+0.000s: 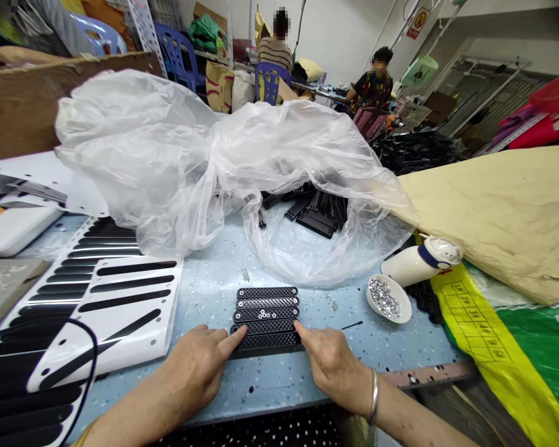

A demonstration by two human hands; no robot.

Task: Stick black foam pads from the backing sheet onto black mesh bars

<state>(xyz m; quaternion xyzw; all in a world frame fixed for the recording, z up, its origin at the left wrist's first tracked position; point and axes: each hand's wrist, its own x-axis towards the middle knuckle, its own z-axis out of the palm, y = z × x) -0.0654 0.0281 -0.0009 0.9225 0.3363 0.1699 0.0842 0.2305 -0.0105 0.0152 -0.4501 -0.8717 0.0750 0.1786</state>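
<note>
Left hand (204, 357) half open, index out, fingertip on the left end of the fourth black strip (269, 326) down. Right hand (328, 355) half open too, index at that strip's right end; neither grips anything. Strips sit in a row on the blue table (205, 276), between the hands. Small rings (265, 315) mid-stack; whether rings sit under the fingertips, can't tell from here.

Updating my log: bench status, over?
Left hand, right hand: index fingertips at opposite ends of black strips. Small rings atop middle strip. Plastic bag just beyond.
</note>
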